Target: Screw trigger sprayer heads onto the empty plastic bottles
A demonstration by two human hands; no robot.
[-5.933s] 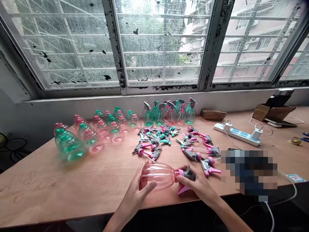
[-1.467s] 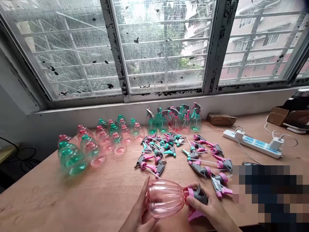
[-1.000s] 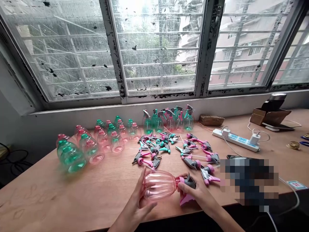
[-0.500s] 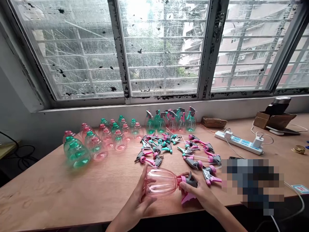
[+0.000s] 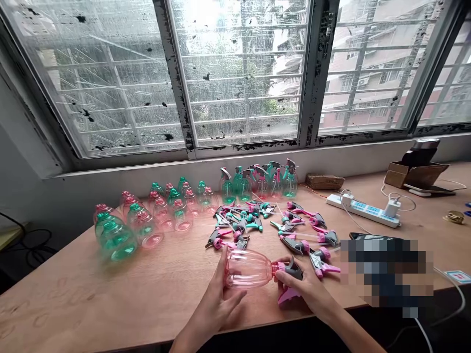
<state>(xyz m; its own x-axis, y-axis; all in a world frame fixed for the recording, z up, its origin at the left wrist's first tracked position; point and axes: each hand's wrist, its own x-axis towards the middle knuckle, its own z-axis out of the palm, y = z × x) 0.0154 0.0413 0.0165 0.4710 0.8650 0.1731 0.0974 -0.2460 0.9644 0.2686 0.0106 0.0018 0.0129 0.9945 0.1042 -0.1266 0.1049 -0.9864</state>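
Observation:
A clear pink spray bottle lies sideways above the near part of the table, its neck pointing right. My left hand is closed round the bottle's base end, thumb below and fingers behind. At the neck, my right hand grips the grey and pink trigger sprayer head, whose pink collar sits against the bottle's mouth. Whether the threads are fully engaged cannot be seen. Just beyond the hands lie loose trigger sprayer heads in pink, green and grey, with more by my right hand.
Open pink and green bottles stand at the left of the wooden table. Bottles with sprayer heads line the window wall. A power strip, a brown block and a cardboard box are on the right, near a blurred-out patch.
The bottle and both hands have shifted slightly up and right in view. Both grips stay the same, and the camera view has turned a little.

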